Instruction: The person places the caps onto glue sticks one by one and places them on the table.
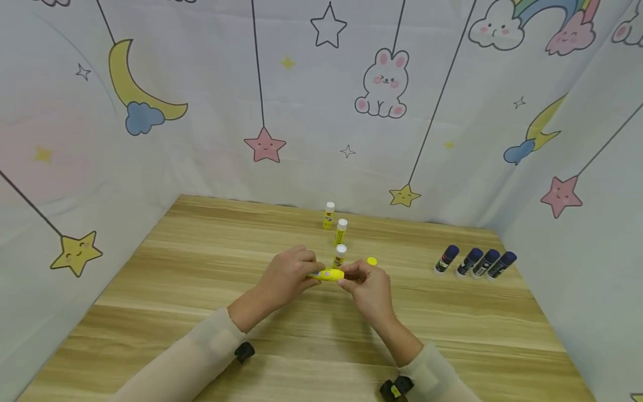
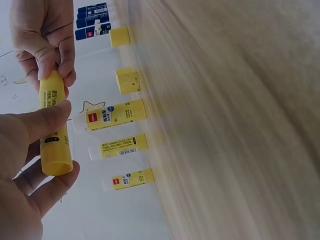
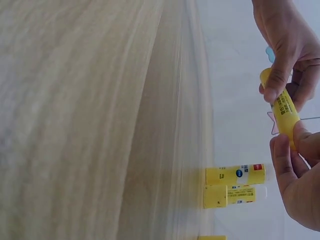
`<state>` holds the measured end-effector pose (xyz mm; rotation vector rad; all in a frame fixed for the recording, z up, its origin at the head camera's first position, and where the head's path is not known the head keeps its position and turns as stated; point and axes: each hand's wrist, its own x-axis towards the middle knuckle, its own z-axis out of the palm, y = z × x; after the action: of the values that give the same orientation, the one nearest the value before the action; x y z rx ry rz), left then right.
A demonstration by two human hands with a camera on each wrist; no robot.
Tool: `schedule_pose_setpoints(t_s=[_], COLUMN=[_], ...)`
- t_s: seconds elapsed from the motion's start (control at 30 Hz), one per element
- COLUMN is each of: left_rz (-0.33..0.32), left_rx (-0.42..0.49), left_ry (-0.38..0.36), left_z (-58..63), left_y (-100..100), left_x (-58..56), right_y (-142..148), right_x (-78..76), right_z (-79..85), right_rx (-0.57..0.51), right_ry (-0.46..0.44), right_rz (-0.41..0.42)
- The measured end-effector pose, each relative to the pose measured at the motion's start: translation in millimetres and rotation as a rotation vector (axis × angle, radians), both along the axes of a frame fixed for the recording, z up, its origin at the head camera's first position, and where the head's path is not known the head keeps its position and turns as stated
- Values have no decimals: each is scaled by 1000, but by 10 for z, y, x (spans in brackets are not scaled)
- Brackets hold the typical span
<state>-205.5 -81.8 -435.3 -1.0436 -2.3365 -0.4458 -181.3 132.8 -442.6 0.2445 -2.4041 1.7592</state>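
A yellow glue stick tube (image 1: 331,274) lies level between both hands above the table. My left hand (image 1: 291,273) grips its left part, thumb on the label in the left wrist view. At the other end, the right hand (image 1: 372,290) pinches the tube between thumb and fingertips. The tube's hollow-looking end (image 2: 57,168) points away from the right hand. Just behind the hands stands a white-topped yellow glue stick (image 1: 340,254), with a yellow cap (image 1: 372,261) to its right. Left wrist view also shows another yellow cap-like piece (image 2: 129,82).
Two more white-topped yellow glue sticks (image 1: 340,230) stand farther back on the wooden table (image 1: 201,245). Several dark-blue-capped glue sticks (image 1: 471,261) stand in a row at the right. A patterned white curtain (image 1: 321,111) surrounds the table's back and sides.
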Motion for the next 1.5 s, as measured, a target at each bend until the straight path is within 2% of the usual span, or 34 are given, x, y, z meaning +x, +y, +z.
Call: schedule_pose_setpoints(t_s=[0.3,0.5,0.77,1.27,1.5], left_rz=[-16,-20,-31,18,51], left_rx=[-26,-15,24,23,68], left_ry=[-34,-58,-94,-53,12], left_z=[48,6,-25,-41,-51], left_y=[-56,-84,-95,-178,-220], left_x=[-3,-6,-4,-29,-84], right_y=[13,5,40,148,298], right_x=[-15,-15,-9,-22,-45], right_z=[-10,-23,-15,30,106], right_rx=[-32,-68,-55,-20,7], right_ry=[-22,-66,-60,-47,-56], right_rz=[47,77,98,40,15])
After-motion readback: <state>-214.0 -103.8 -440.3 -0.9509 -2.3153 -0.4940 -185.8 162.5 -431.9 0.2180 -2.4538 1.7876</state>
